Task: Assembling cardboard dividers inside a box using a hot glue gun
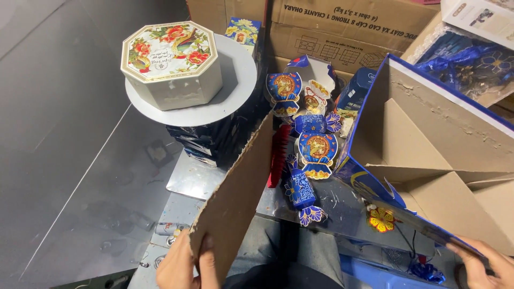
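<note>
- At right, blue box (428, 160) lies tipped open on the worktop (203, 179), right hand (482, 265) clamped on its lower edge.
- Centre: card panel (241, 192) stands edge-up, pinched at its bottom by left hand (179, 265).
- Judged step: fitting the panel; next calls for lining it up with the box.

An octagonal white box with a flowered lid (170, 63) is sitting on a round grey disc (235, 80), which is resting atop a stack of dark blue boxes (206, 140). Blue candy-shaped paper ornaments (316, 152) are lying scattered beside a red honeycomb piece (278, 155). Brown shipping cartons (342, 29) are standing behind.
</note>
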